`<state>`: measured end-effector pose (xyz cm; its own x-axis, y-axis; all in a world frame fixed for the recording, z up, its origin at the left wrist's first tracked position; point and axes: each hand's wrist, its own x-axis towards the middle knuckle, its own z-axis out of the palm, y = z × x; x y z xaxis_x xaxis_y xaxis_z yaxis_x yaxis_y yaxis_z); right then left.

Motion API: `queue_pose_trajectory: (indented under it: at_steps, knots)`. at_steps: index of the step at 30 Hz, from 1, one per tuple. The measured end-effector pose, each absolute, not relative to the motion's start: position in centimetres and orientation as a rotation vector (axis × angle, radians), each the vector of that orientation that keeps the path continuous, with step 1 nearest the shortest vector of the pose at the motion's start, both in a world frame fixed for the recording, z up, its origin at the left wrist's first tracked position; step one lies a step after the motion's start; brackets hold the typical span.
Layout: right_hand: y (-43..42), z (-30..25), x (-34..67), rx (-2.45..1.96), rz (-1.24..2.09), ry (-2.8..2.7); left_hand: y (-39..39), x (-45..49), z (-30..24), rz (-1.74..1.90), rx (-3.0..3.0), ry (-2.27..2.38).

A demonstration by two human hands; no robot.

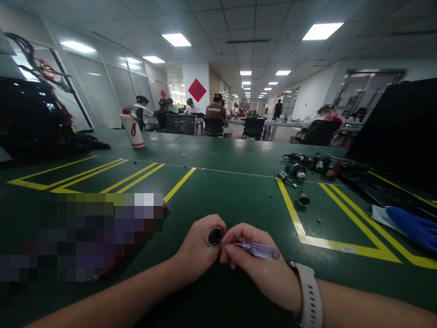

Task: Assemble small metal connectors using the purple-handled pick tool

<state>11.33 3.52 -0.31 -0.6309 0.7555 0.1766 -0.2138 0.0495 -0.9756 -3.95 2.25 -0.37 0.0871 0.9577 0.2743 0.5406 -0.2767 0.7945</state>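
Note:
My left hand [198, 248] is wrapped round a small hollow metal cylinder [214, 237], its round opening turned up toward me. Between the fingers of my right hand [261, 266] is a screwdriver with a clear purple handle [261, 250]. Its shaft points left to the rim of the cylinder, where my fingertips partly hide the tip. Both hands meet just above the green table [218, 191]. I cannot tell whether the tip touches the cylinder's inside.
On the right lie a grey metal cup-shaped part [303, 198], a small metal part with a rod [287, 178], several dark tool bodies [299, 171] and a blue glove [411, 223]. A white cup [132, 130] stands back left. A pixelated patch covers the left front. People sit beyond the table.

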Motion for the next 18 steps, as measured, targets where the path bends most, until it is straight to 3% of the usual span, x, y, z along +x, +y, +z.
queue_pose_trajectory:
  at_steps: [5, 11, 18]
  knots:
    - [3.8, -1.1, 11.2, -0.591, 1.441, -1.551, 2.2, -4.0, -0.2, 1.077, 1.92, 1.426]
    - [3.0, -0.8, 11.7, -0.633, 0.971, -1.878, 2.2, -4.0, -0.4, 1.071, 1.994, 1.498]
    - [2.2, -0.2, 12.0, -0.686, 0.8, -2.039, 2.2, -4.1, -0.5, 1.018, 2.039, 1.512]
